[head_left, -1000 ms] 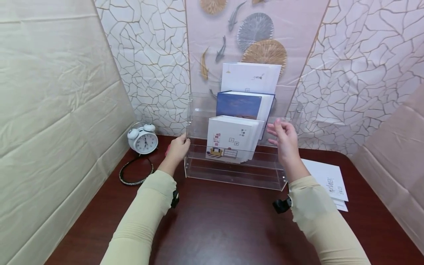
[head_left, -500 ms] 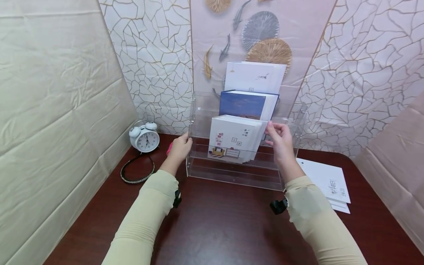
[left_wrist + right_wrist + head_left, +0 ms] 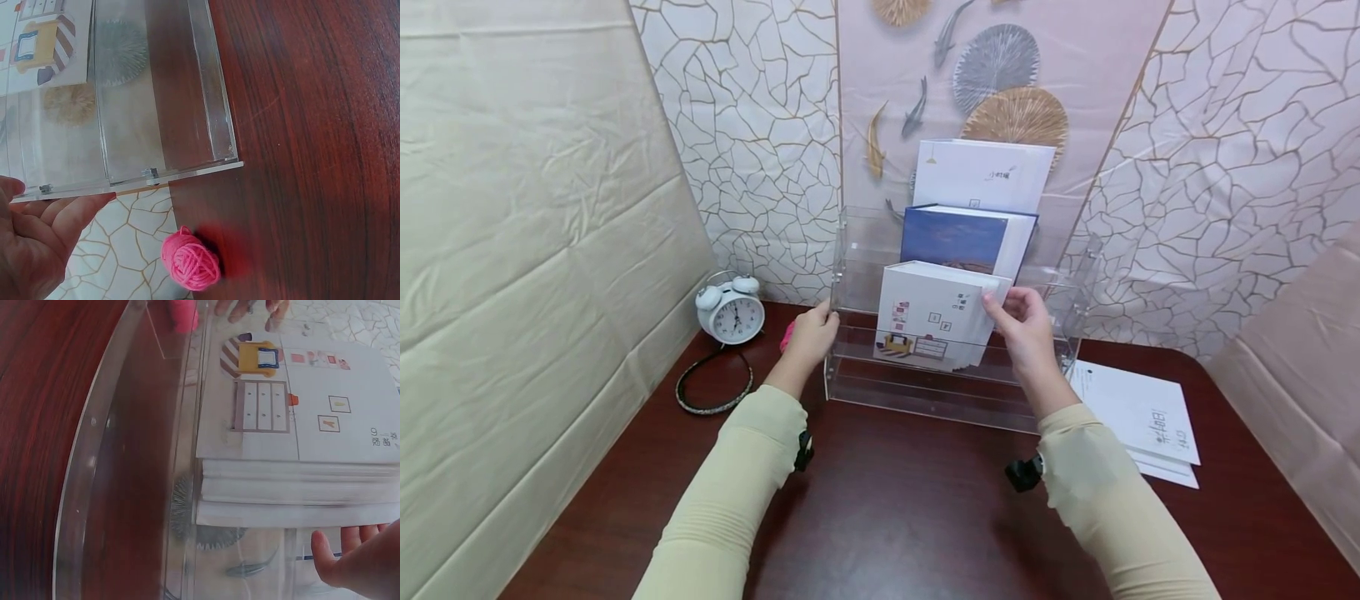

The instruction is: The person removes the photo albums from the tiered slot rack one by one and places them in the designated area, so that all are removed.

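Note:
A clear acrylic book rack (image 3: pixel 917 397) stands on the table with books in its stepped tiers. My left hand (image 3: pixel 811 333) grips its left side panel; in the left wrist view the thumb and fingers (image 3: pixel 81 215) lie on either side of the panel's edge. In the front tier leans a thick white book (image 3: pixel 925 312) with furniture drawings on its cover. My right hand (image 3: pixel 1026 329) holds this book at its upper right edge, thumb over the front cover and other fingers behind. Behind it stand a blue-covered book (image 3: pixel 953 237) and a taller white book (image 3: pixel 981 171).
At left are a white twin-bell alarm clock (image 3: pixel 732 312) and a dark cord loop (image 3: pixel 713 404). A pink yarn ball (image 3: pixel 190 259) sits beside the rack's left side. White books (image 3: pixel 1138 417) lie flat on the table at right. A patterned backdrop (image 3: pixel 760 150) rises behind.
My right hand has moved left from beside the rack's right part to the front white book and taken its edge. My left hand keeps its grip on the rack.

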`<move>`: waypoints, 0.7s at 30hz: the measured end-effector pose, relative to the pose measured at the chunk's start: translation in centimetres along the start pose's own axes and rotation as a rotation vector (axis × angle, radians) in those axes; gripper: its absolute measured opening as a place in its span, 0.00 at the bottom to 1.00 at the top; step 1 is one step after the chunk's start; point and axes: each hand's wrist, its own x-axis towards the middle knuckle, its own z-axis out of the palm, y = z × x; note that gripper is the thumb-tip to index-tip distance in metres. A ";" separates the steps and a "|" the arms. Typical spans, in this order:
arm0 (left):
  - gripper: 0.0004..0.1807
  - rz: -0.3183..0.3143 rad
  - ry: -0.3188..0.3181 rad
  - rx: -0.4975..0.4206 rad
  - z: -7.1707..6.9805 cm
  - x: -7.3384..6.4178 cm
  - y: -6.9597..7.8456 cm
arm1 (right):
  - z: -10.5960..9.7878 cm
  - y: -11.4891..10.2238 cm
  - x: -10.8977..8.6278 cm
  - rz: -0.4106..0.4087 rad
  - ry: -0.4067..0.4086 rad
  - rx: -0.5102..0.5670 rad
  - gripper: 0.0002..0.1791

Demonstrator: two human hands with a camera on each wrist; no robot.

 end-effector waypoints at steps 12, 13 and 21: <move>0.16 -0.013 -0.026 0.006 -0.2 -0.1 0.2 | 0.4 2.0 -0.1 0.030 -0.084 -0.105 0.23; 0.16 -0.014 -0.024 0.005 -0.3 0.0 0.2 | 0.4 2.1 -0.1 0.028 -0.088 -0.141 0.25; 0.14 -0.016 -0.017 0.005 -0.2 0.0 0.2 | 1.1 2.7 -0.5 -0.041 -0.039 -0.493 0.34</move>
